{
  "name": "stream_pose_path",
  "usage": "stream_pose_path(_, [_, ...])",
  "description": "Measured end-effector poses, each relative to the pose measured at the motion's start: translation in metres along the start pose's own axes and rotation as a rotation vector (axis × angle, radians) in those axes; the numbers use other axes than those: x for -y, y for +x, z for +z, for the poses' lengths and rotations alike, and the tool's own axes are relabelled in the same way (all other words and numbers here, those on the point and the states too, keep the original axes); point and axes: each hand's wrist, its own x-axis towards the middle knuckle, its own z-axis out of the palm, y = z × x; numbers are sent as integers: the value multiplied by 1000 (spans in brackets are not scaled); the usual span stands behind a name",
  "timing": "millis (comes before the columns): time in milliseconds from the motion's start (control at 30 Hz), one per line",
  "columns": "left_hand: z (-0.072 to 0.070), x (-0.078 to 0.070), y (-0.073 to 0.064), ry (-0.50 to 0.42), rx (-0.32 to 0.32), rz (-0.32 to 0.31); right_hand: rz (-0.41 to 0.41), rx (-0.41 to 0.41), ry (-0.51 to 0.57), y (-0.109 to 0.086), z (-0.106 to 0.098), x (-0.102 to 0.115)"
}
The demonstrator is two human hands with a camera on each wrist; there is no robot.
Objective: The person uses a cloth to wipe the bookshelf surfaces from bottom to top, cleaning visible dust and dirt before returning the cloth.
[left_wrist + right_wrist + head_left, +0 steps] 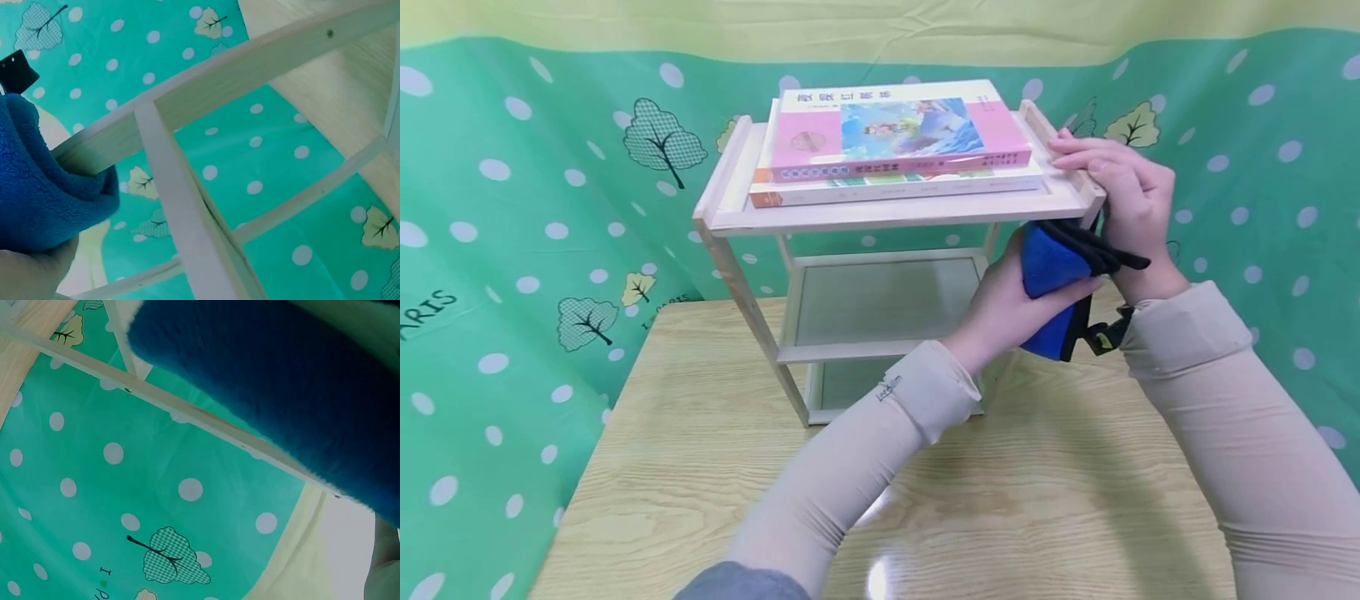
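Note:
A three-tier pale wooden shelf rack point(727, 218) stands on the table. My left hand point(1011, 304) grips a blue plush cloth point(1048, 260) with black edging, folded around the front right leg just under the top tier. In the left wrist view the cloth point(44, 181) wraps the wooden bar point(206, 87). My right hand point(1127, 187) holds the right side rail point(1060, 150) of the top tier, thumb and fingers over its edge. The cloth point(262, 381) fills the upper right of the right wrist view, with only a sliver of that hand point(384, 569) showing.
Two stacked books lie on the top tier, a pink-covered book point(910, 133) above a white-spined book point(895, 190). Below are the middle shelf point(887, 300) and a lower shelf. A green dotted curtain point(512, 250) hangs behind the wooden table point(662, 500).

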Motion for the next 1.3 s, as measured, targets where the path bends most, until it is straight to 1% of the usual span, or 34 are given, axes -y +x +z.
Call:
stream_pose_path(100, [2, 1, 3, -3, -18, -42, 7, 14, 14, 1, -1, 0])
stream_pose_path(200, [4, 4, 5, 7, -32, -59, 25, 11, 36, 1, -1, 0])
stream_pose_path(367, [8, 11, 7, 9, -43, -67, -12, 17, -29, 1, -1, 2])
stream_pose_path(433, [9, 15, 6, 19, -48, -73, -25, 19, -60, 0, -1, 2])
stream_pose_path(567, [14, 27, 1, 31, -51, -95, -13, 27, -74, -1, -2, 1])
stream_pose_path(700, [17, 35, -4, 12, -46, -122, 12, 31, -59, -3, -3, 1])
stream_pose_path(767, [17, 37, -6, 11, -51, -127, 45, 24, -35, -3, -2, 2])
stream_pose_path(867, [19, 39, -7, 6, -59, -129, 52, 20, -29, -3, -2, 2])
stream_pose_path(933, [20, 39, -9, -1, -68, -126, 50, 21, -30, -3, -2, 1])
stream_pose_path(967, [20, 39, -9, -3, -74, -124, 36, 24, -43, -3, -2, 1])
stream_pose_path(1033, [22, 40, -11, 9, -95, -112, 30, 24, -54, -3, -2, 0])
stream_pose_path(1167, [27, 41, -18, 54, -154, -56, 101, 5, -11, -3, -3, 2])
stream_pose_path(1267, [31, 43, -23, 116, -197, 9, 148, -9, 13, -2, -4, 3])
stream_pose_path(1300, [32, 43, -25, 140, -211, 31, 150, -11, 13, -2, -4, 3])
